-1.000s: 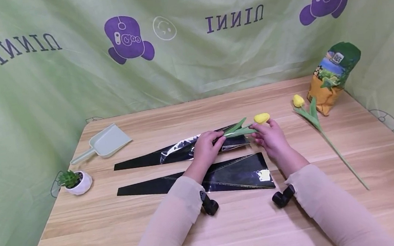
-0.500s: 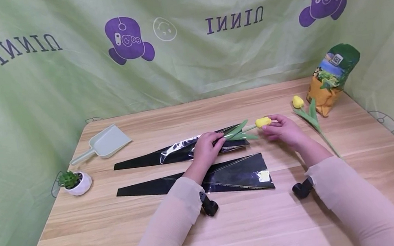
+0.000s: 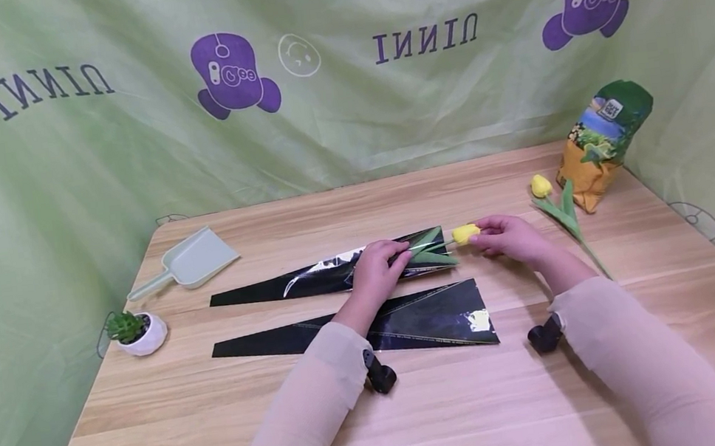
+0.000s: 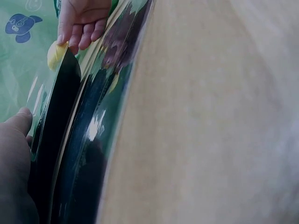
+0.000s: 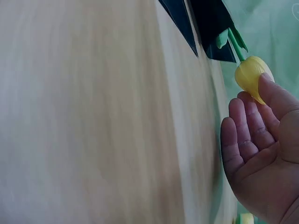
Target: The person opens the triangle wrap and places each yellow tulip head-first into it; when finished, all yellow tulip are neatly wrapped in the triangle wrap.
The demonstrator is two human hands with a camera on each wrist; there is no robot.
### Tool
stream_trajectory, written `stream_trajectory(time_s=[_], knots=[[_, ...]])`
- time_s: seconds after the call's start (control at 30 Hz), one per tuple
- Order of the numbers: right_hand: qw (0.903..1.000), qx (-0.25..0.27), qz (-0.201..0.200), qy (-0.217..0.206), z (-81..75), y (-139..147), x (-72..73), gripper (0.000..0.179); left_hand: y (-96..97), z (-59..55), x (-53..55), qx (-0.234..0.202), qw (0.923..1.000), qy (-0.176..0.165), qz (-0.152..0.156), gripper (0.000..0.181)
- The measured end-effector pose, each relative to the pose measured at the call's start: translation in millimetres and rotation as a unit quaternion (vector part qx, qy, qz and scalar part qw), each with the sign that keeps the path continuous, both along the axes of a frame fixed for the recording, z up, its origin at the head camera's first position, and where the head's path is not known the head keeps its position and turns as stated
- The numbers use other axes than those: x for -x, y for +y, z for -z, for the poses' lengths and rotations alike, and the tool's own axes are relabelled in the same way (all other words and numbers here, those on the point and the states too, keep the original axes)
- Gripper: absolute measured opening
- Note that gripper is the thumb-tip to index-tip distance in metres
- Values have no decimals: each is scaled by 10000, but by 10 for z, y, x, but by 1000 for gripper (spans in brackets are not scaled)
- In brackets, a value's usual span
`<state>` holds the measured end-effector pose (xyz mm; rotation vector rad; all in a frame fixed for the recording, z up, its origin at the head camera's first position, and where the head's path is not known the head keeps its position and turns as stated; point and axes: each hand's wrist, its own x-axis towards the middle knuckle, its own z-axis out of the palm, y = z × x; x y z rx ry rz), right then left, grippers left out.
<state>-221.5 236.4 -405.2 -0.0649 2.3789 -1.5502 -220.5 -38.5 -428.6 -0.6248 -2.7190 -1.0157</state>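
Pinching the yellow tulip (image 3: 465, 234) by its bloom between thumb and fingers, the right hand (image 3: 510, 238) is to the right of the left hand (image 3: 375, 267), which grips the black sleeve (image 3: 317, 278) near its mouth. Between the two hands, the tulip's stem runs into that mouth. A second sleeve (image 3: 439, 318) lies partly under the left forearm, while another tulip (image 3: 560, 215) lies on the worktop (image 3: 462, 418) beyond and right of the right hand
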Motion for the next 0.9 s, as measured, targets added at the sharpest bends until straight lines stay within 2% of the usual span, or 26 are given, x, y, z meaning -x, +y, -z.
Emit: stream_trajectory(time_s=[0.27,0.6,0.9], knots=[[9999,79,-84,86,17,-209,32,53,6,19,12,-61,9999,-81,-80,28],[9983,-400,-255,348,26,-361,50,48,3,20,9,-23,10000,-53,-79,29],[9964,-606,-439,407,11,-454,72,46,14,2,5,-20,10000,14,-1,28]])
